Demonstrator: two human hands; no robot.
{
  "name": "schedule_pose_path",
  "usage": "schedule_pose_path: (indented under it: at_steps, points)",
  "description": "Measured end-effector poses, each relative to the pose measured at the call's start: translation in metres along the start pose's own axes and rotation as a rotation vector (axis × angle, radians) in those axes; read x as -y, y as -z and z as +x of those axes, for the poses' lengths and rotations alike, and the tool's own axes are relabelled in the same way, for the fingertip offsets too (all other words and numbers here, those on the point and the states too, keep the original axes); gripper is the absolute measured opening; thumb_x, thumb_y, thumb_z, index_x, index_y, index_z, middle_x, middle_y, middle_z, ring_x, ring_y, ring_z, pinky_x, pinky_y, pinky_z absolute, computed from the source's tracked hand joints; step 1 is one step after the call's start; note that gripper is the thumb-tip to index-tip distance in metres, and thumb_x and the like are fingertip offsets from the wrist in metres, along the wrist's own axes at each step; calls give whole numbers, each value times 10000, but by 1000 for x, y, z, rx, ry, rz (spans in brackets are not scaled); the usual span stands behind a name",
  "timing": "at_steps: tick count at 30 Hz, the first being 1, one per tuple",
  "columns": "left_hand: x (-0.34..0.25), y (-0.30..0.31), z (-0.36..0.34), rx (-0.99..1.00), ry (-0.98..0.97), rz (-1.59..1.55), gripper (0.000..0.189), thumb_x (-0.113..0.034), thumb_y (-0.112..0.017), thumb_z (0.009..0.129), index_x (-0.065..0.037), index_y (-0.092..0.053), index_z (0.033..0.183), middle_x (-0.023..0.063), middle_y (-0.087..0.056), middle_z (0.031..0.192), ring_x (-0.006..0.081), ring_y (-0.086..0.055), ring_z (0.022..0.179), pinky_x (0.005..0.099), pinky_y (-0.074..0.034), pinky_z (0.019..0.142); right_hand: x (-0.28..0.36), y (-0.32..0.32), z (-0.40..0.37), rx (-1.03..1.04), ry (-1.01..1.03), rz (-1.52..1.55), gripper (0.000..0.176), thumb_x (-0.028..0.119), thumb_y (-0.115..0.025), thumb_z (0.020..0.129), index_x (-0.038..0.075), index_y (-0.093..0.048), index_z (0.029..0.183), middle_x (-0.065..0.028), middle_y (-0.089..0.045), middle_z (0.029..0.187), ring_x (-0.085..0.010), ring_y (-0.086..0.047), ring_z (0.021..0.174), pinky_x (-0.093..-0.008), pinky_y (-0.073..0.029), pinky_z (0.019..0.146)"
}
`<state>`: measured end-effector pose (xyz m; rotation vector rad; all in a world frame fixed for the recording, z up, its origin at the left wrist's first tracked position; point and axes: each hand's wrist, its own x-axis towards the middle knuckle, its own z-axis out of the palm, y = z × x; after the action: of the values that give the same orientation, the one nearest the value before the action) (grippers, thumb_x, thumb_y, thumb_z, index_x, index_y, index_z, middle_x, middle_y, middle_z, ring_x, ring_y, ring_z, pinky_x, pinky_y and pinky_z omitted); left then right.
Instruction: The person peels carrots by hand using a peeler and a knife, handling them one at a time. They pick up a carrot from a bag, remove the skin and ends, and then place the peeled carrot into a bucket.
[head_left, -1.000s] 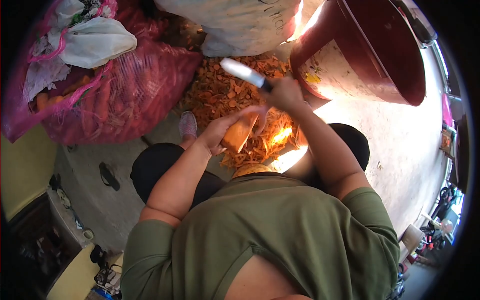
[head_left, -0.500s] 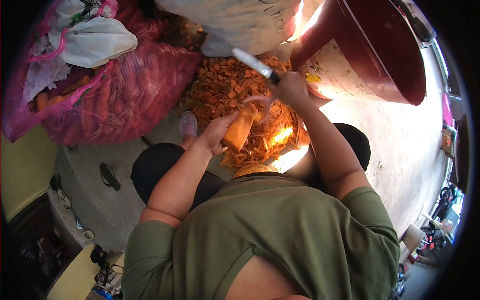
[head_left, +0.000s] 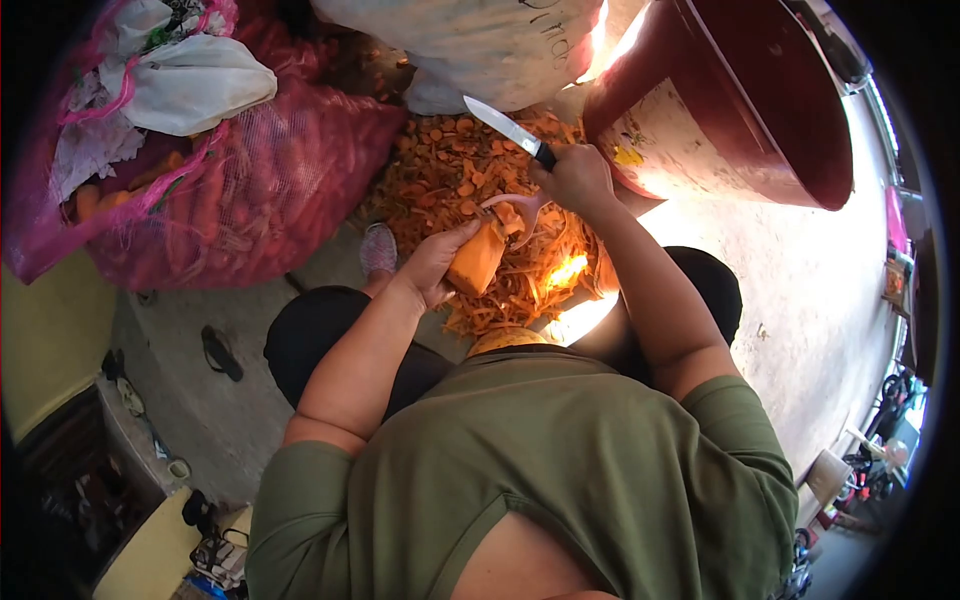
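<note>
The left hand (head_left: pixel 432 265) was curled around a carrot (head_left: pixel 477 258) over the peelings (head_left: pixel 445 170), its long axis pointing to one o'clock. At two o'clock from it, the right hand (head_left: pixel 577 178) was clenched on a knife (head_left: pixel 503 123) whose blade pointed to ten o'clock.

Olive-green shirt (head_left: pixel 560 470), black trousers (head_left: pixel 310 345)
The shirt is short-sleeved and loose; the trousers cover both knees; a grey-pink shoe (head_left: pixel 378 248) is on one foot; left hand (head_left: pixel 435 265) and right hand (head_left: pixel 575 180) are bare.
</note>
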<state>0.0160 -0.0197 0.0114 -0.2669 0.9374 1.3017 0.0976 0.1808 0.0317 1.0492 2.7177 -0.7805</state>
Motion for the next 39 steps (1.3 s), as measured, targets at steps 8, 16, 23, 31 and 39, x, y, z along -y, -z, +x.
schedule_pose_path:
  at_steps: [8, 16, 23, 31, 39]
  points:
    - [-2, 1, -6, 152, -12, 76, 424, -343, -407, 892, -14, -420, 1160, 125, -571, 875, 220, -608, 679, 306, -516, 520, -19, 1, 17, -49, -142, 19, 259, 350, -572, 704, 109, -650, 756, -115, -616, 694, -248, -613, 682, -383, -475, 658]
    - [-4, 3, -10, 3, -3, 91, 397, -316, -395, 905, -39, -425, 1187, 90, -558, 930, 171, -587, 776, 300, -501, 636, 18, -2, -19, 10, 132, 220, 312, 395, -598, 678, 89, -639, 720, -129, -599, 621, -290, -604, 597, -393, -480, 603]
    - [5, 5, -5, 85, -27, 101, 382, -310, -380, 914, -63, -418, 1202, 63, -547, 965, 145, -571, 805, 289, -480, 712, -16, 2, 13, -175, -84, 44, 255, 330, -630, 667, 75, -631, 679, -124, -581, 593, -287, -581, 559, -379, -471, 581]
    - [4, 14, 4, 48, 9, 40, 374, -307, -415, 900, -20, -441, 1139, 87, -553, 937, 177, -585, 792, 309, -500, 680, 25, -15, -22, 94, 298, -54, 281, 403, -600, 665, 149, -645, 777, -109, -608, 670, -273, -609, 654, -380, -485, 645]
    - [5, 10, -1, 87, -14, 96, 379, -315, -405, 903, -29, -438, 1149, 89, -555, 923, 177, -590, 781, 310, -516, 624, -36, 10, 25, -231, -60, 97, 301, 396, -575, 693, 104, -641, 724, -126, -598, 636, -273, -603, 602, -367, -485, 607]
